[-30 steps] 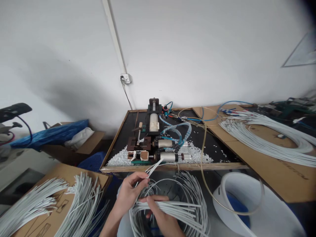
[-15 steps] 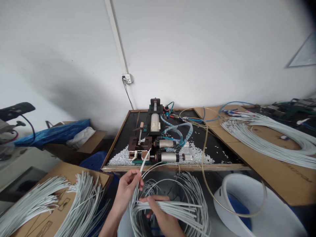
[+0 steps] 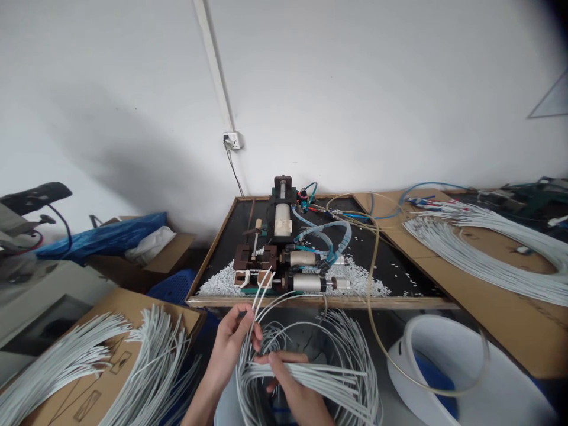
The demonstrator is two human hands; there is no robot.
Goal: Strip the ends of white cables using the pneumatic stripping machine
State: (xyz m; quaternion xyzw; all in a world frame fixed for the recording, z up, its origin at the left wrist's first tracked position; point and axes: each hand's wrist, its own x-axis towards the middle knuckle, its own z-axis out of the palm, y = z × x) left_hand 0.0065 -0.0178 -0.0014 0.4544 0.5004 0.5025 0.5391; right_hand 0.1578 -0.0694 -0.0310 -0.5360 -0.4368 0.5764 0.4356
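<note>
My left hand [image 3: 234, 338] is closed, pinching a few white wires whose free ends point up toward the machine. Lower and to the right, my right hand [image 3: 290, 378] is closed around a thick bunch of the same white wires [image 3: 328, 381]. The rest of that bundle loops in a loose coil [image 3: 355, 346] over my lap. Just beyond the wire tips stands a pneumatic machine [image 3: 284, 222] with metal cylinders and brown jaw blocks [image 3: 255, 257]. The wire tips appear in front of its near white-and-brown piece; I cannot tell whether they touch.
Small white offcuts [image 3: 219, 281] lie heaped around the machine on the black, wood-rimmed bench [image 3: 319, 303]. A white tub [image 3: 394, 361] stands at the right, with a yellowish hose [image 3: 371, 296] hanging across. More wire bundles lie on cardboard at left [image 3: 151, 361] and right [image 3: 479, 254].
The wire ends above my left hand have spread, and two tips now show apart where they were close together. The view has shifted slightly; my right hand keeps its hold.
</note>
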